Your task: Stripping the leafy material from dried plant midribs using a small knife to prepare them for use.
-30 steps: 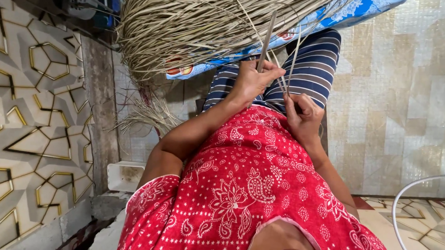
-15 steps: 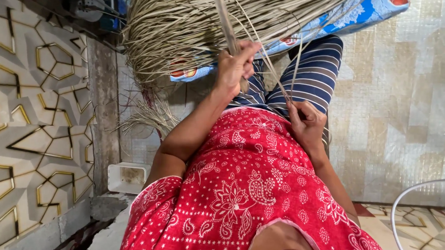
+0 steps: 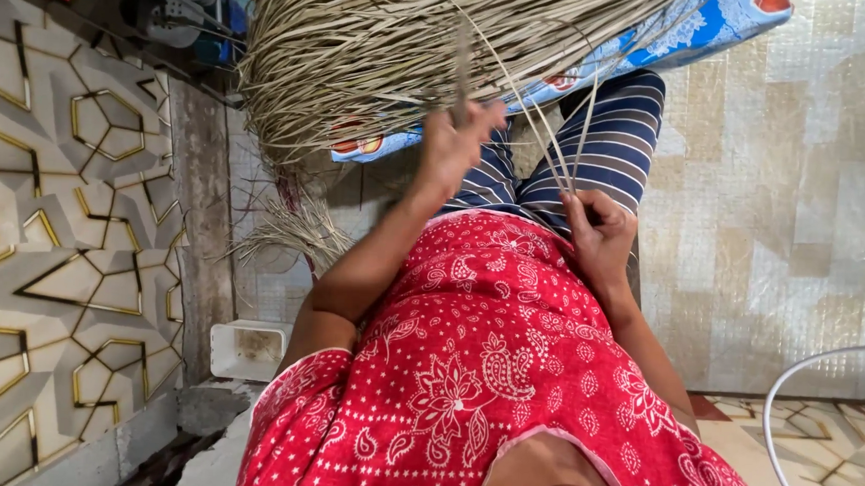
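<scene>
Dry, straw-coloured strips, thin and flat, fill both hands: the left hand [image 3: 453, 147] is raised and closed on one blurred strip [image 3: 461, 64], while the right hand [image 3: 600, 238] pinches several long strands [image 3: 544, 131] against the striped lap. Above them lies the big fibrous bundle [image 3: 402, 47] on a blue printed cloth [image 3: 695, 31], beside gold-lined geometric tiles [image 3: 55, 207].
</scene>
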